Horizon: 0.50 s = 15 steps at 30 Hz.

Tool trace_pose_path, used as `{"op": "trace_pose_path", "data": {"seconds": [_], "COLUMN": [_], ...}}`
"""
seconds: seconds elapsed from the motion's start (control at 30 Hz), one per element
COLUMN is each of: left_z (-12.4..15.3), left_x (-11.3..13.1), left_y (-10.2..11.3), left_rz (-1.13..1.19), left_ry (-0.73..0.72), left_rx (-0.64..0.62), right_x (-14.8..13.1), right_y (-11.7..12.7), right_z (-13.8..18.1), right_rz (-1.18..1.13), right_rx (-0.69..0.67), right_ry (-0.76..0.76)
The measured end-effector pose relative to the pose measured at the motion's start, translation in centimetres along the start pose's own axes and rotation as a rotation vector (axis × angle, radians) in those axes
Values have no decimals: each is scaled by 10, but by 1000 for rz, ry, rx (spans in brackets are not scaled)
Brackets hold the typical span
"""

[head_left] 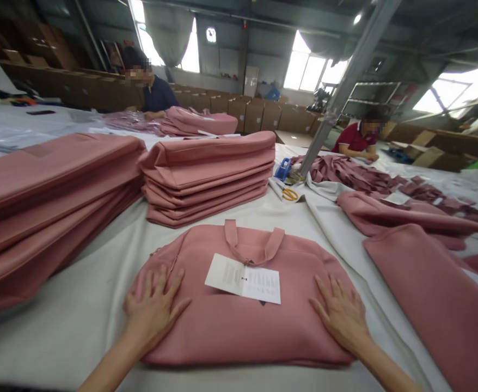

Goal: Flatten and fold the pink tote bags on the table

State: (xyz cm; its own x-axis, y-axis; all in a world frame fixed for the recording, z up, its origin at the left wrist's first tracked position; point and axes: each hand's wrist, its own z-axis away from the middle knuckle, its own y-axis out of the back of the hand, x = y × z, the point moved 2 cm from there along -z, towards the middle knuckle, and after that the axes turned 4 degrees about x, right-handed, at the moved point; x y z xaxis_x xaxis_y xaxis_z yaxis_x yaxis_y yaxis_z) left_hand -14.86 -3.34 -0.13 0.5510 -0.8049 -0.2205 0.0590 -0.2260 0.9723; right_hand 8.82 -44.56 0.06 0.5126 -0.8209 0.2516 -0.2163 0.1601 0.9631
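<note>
A pink handbag (pixel 239 332) lies flat on the cloth-covered table in front of me, its two-ended handle (pixel 231 239) pointing away. My left hand (pixel 153 305) rests on the bag's left side, fingers spread. On the right side of the bag, my right hand (pixel 339 310) lies flat with its fingers apart. Between the hands, an unfolded white paper tag (pixel 245 279) hangs from the base of the handle and lies over the bag's front. A dark mark shows partly under the tag's lower edge.
Stacks of folded pink bags stand at the left (pixel 59 185) and behind (pixel 210 169). Yellow-handled scissors (pixel 290 194) and a blue tape dispenser (pixel 283 169) lie near a metal post (pixel 324 125). More pink pieces (pixel 435 288) lie right. Two people work across the table.
</note>
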Motion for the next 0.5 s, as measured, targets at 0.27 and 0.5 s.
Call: {"op": "trace_pose_path", "data": {"seconds": [0.27,0.5], "left_z": [6,7], "left_x": [-5,-8], "left_y": [-8,-2], "left_rz": [204,361], "left_ry": [4,61], "left_rx": [212,277], "right_x": [2,3], "right_y": [-16,-15], "right_z": [8,3], "right_rz": [-158,-167], "right_rx": [301,346], "right_ry": [42,40]}}
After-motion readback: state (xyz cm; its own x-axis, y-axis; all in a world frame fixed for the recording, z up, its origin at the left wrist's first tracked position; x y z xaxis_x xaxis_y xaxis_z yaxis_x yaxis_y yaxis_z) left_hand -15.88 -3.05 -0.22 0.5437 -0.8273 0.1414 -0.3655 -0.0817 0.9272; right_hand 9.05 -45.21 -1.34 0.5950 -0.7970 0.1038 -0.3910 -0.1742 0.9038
